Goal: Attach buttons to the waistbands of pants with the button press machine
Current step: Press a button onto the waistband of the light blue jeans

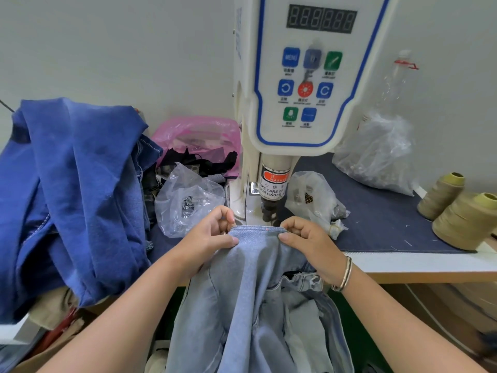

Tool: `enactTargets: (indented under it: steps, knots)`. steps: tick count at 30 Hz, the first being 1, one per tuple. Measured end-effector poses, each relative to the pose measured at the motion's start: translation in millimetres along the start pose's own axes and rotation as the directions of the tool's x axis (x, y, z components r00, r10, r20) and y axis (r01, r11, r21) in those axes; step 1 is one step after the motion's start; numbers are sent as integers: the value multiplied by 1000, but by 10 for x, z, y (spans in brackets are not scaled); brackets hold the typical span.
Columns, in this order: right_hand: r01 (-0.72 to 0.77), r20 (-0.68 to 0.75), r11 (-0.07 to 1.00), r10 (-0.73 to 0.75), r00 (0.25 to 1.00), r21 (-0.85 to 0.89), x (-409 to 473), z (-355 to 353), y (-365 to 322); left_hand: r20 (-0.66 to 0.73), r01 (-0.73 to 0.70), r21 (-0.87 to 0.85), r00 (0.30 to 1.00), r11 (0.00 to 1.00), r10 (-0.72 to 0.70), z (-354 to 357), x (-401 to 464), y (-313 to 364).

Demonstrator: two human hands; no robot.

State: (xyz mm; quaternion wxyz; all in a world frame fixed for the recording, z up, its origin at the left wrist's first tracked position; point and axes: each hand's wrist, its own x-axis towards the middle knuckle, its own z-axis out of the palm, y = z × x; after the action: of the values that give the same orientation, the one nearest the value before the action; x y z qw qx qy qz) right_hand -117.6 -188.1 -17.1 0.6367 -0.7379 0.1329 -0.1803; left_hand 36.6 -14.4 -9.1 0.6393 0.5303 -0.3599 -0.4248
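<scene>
Waistband held under the button press machine

At the table's front edge, the left hand and right hand pinch the waistband of light-blue pants, 1 at each end.

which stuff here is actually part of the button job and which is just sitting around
In use:
light denim pants, waistband pinched by left hand and right hand
button press machine
clear bag of metal parts, probably the buttons

Lying about:
dark blue garments
pink bag
thread cones
large clear bag
</scene>
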Motion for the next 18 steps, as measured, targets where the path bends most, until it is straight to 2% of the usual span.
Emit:
enactTargets:
  steps: [10,14,18]
  knots:
    - [43,29,998,-42,999,-36,-79,-11,-30,21,23,85,999,996,-25,33,-48,60]
    - [115,80,984,-104,991,-138,-172,65,-101,83,45,259,994,965,-69,47,-115,110]
    - [230,69,941,-220,973,-249,-243,215,-265,128,49,542,982,839,-140,59,-212,144]
